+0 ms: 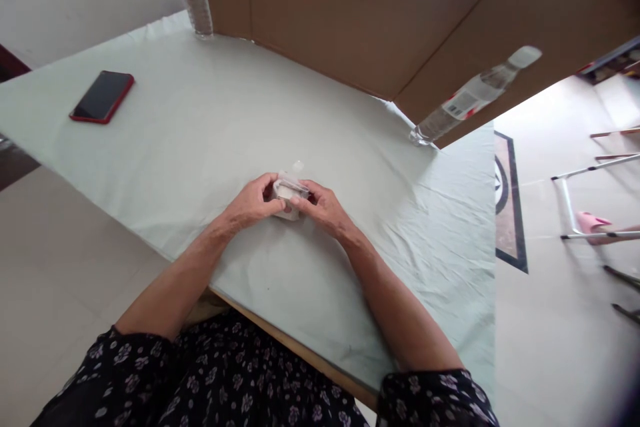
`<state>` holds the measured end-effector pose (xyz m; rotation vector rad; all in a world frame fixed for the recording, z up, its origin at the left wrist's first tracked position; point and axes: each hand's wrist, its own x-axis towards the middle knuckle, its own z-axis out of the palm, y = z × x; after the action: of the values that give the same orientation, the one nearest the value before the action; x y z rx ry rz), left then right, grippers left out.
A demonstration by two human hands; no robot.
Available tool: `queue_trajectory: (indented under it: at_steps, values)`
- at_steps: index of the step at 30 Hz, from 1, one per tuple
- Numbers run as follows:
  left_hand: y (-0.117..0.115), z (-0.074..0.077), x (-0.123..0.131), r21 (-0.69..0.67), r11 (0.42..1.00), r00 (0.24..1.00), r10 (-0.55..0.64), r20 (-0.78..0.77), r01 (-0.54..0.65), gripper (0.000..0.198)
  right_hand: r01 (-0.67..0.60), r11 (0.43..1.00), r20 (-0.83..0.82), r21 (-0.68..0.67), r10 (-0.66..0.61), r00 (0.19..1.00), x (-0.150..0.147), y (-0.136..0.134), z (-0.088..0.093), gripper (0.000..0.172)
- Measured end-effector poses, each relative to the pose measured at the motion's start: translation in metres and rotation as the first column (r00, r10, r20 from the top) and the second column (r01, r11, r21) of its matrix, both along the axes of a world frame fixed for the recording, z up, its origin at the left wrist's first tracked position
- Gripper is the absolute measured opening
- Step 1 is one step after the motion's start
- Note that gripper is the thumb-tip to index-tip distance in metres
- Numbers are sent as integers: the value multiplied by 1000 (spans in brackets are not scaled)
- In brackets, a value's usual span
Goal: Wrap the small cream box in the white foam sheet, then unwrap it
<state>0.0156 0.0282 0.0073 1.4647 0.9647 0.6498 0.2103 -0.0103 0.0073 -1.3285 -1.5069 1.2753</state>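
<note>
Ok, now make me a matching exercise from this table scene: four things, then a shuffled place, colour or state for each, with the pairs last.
Things
1. Phone
2. Small pale item
3. Cardboard panel
4. Tablecloth

Descriptions
A. Between left hand and right hand
B. Pale green
C. Brown, standing upright
D. Red-edged, lying flat

Pairs: 1-D, 2-A, 3-C, 4-B

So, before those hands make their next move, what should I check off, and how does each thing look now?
1. Left hand on the little box: ok, thumb and fingers hold it.
2. Right hand on the box: ok, holding the other side.
3. Phone away from both hands: ok, well off to the left.
4. Cloth smooth all over: not ok, creased on the right.
5. What the box contains: cannot tell, fingers hide too much.
</note>
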Motion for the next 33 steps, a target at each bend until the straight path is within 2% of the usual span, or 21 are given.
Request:
queue_trajectory:
  at_steps: [4, 11, 21, 25, 30, 33]
  values:
    - [-1, 3, 1, -82, 997, 997, 1, 76, 5, 51, -10, 1000, -39, -16, 10, 999, 3, 9, -6, 46]
    - [-1, 2, 3, -139, 989, 996, 67, 60, -59, 49, 121, 992, -103, 44, -116, 988, 2, 29, -15, 40]
    - [3, -7, 1, -123, 987, 994, 104, 16, -102, 55, 189, 981, -218, 49, -174, 960, -9, 40, -17, 31]
    - [2, -5, 1, -97, 990, 994, 105, 10, -103, 52, 143, 988, -190, 64, -129, 973, -7, 41, -15, 27]
    - [1, -1, 1, -56, 994, 996, 91, 19, -90, 51, 176, 965, -111, 194, -156, 981, -9, 43, -14, 17]
    - [2, -2, 1, -29, 997, 997, 75, 36, -74, 48, 161, 972, -119, 174, -141, 983, -13, 41, -12, 20]
